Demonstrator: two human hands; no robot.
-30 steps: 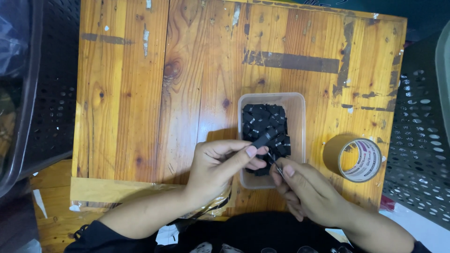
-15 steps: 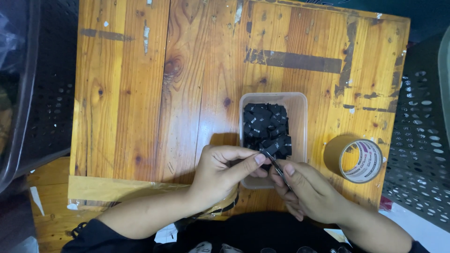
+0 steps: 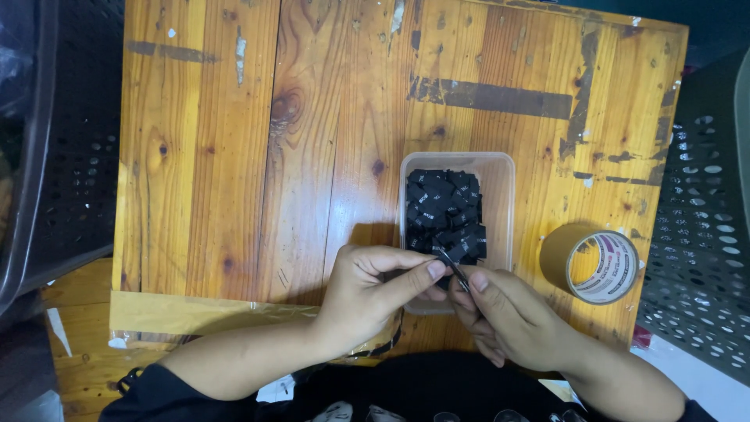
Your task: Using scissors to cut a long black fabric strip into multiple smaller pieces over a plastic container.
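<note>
- Small black fabric label (image 3: 451, 266): pinched between fingers of left hand (image 3: 367, 293) and right hand (image 3: 508, 316), now lower, at the near rim of the clear plastic tray (image 3: 500, 168) on the wooden counter (image 3: 234, 156).
- Label pile (image 3: 444, 207): unmoved; brown tape roll (image 3: 592, 264) beside.

Showing black small fabric labels (image 3: 445, 207) in translucent plastic tray (image 3: 500, 168), tan tape roll (image 3: 590, 264) right, on orange-brown streaked wooden table (image 3: 234, 156).

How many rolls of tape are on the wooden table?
1. The tape roll lies on the table, right of the plastic tray, beyond the right hand.
</note>
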